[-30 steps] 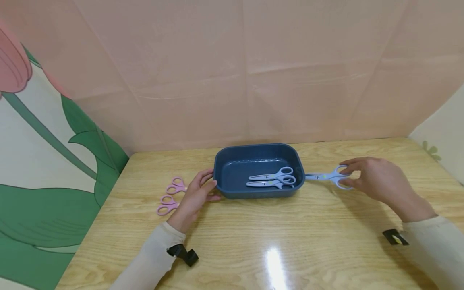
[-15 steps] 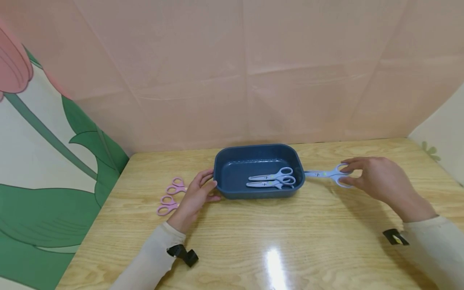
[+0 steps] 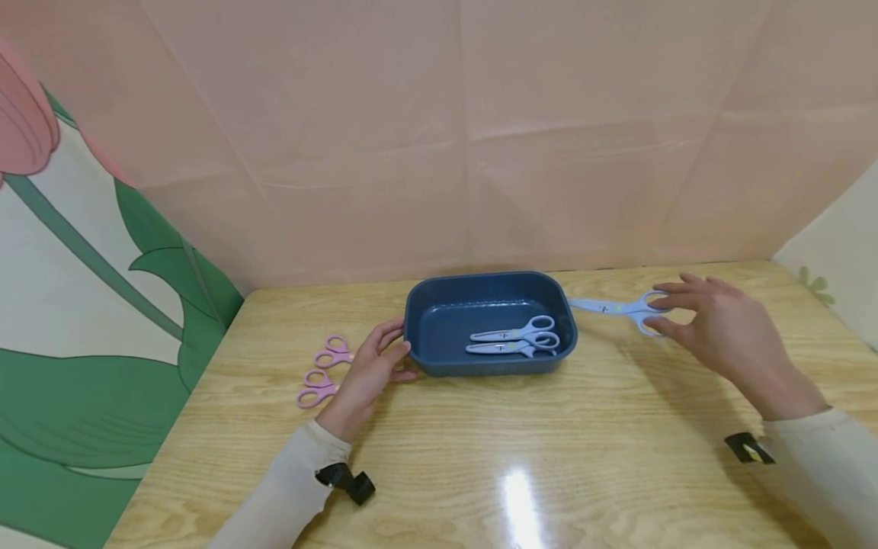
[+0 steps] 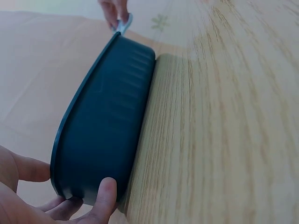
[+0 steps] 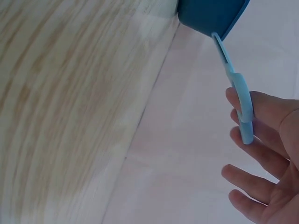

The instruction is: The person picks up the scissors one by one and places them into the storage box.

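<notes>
A dark blue rectangular container (image 3: 490,368) stands on the table, two light blue scissors (image 3: 514,335) lying in its right part. My left hand (image 3: 366,374) holds the container's left end; in the left wrist view its fingers spread around the end of the container wall (image 4: 103,107). My right hand (image 3: 730,335) pinches another pair of light blue scissors (image 3: 612,308) by the handle loops. These scissors point left, blades together, and their tip overlaps the container's right rim in the head view. In the right wrist view the scissors (image 5: 243,100) are held between thumb and fingers, raised off the table.
Two pairs of pink scissors lie left of my left hand, one upper pair (image 3: 334,352) and one lower pair (image 3: 318,389), their blades hidden behind the hand. A pink-beige covering (image 3: 459,152) rises behind the wooden table (image 3: 583,457).
My right hand has lifted the held scissors upward and slightly back, so their tip has risen along the container's right side. My left hand and the container have stayed put.
</notes>
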`<control>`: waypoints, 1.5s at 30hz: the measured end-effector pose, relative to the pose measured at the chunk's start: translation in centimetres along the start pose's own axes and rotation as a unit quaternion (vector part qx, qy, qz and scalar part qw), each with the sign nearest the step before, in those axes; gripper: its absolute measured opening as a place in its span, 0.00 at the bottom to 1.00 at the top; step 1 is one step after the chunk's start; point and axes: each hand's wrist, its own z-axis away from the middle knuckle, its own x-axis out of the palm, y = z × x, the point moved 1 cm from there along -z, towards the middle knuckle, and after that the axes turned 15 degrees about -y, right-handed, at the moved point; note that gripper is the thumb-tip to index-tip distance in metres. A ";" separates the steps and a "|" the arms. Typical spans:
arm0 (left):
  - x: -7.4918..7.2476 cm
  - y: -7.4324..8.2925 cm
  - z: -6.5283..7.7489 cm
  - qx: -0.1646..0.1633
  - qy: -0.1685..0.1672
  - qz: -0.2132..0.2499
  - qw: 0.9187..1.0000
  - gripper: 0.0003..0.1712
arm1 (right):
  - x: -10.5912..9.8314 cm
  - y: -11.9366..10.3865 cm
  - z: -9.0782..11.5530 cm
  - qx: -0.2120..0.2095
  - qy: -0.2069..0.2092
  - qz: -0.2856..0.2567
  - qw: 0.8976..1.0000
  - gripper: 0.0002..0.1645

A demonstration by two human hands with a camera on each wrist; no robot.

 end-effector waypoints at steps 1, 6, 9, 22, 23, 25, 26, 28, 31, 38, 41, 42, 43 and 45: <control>0.0 0.0 0.0 0.000 0.000 -0.001 1.000 0.27 | 0.0 0.0 0.0 -0.002 0.011 -0.001 1.000 0.20; 0.0 -0.1 -0.1 0.002 0.001 -0.003 1.000 0.27 | -0.2 -0.2 0.0 -0.002 0.036 -0.007 0.999 0.21; 0.0 -0.1 -0.1 0.003 0.001 -0.004 1.000 0.27 | -0.3 -0.2 0.0 -0.002 0.040 -0.013 0.999 0.21; 0.0 0.1 0.0 0.002 0.005 -0.002 1.000 0.27 | -0.4 -0.2 -0.2 -0.001 0.051 -0.018 0.999 0.24; 0.0 0.1 0.0 0.001 0.006 -0.003 1.000 0.27 | -0.4 -0.2 -0.2 -0.002 0.052 -0.019 0.998 0.23; 0.1 0.1 0.0 0.000 0.007 -0.004 1.000 0.27 | -0.5 -0.3 -0.2 -0.002 0.054 -0.020 0.998 0.23; 0.1 0.0 0.0 -0.001 0.006 -0.004 1.000 0.27 | -0.5 -0.3 -0.2 -0.003 0.056 -0.019 0.998 0.23; 0.0 0.0 0.0 0.000 0.006 -0.004 1.000 0.27 | -0.5 -0.4 -0.2 -0.002 0.059 -0.021 0.998 0.23; 0.1 0.1 0.0 0.002 0.003 -0.002 1.000 0.27 | -0.4 -0.5 -0.2 -0.001 0.061 -0.023 0.998 0.23; 0.1 0.1 0.0 0.007 0.000 0.001 1.000 0.28 | -0.4 -0.7 -0.2 -0.009 0.065 -0.020 0.998 0.22; 0.1 0.2 0.0 0.003 0.001 0.001 1.000 0.28 | -0.4 -0.7 -0.3 -0.017 0.069 -0.017 0.997 0.23; 0.1 0.2 0.0 0.002 0.001 0.002 1.000 0.28 | -0.4 -0.8 -0.4 -0.017 0.070 -0.015 0.997 0.23; 0.1 0.2 0.0 0.001 0.001 0.002 1.000 0.28 | -0.4 -0.8 -0.4 -0.019 0.071 -0.014 0.997 0.23; 0.1 0.2 0.0 -0.001 0.002 0.001 1.000 0.28 | -0.4 -0.8 -0.4 -0.021 0.073 -0.013 0.997 0.23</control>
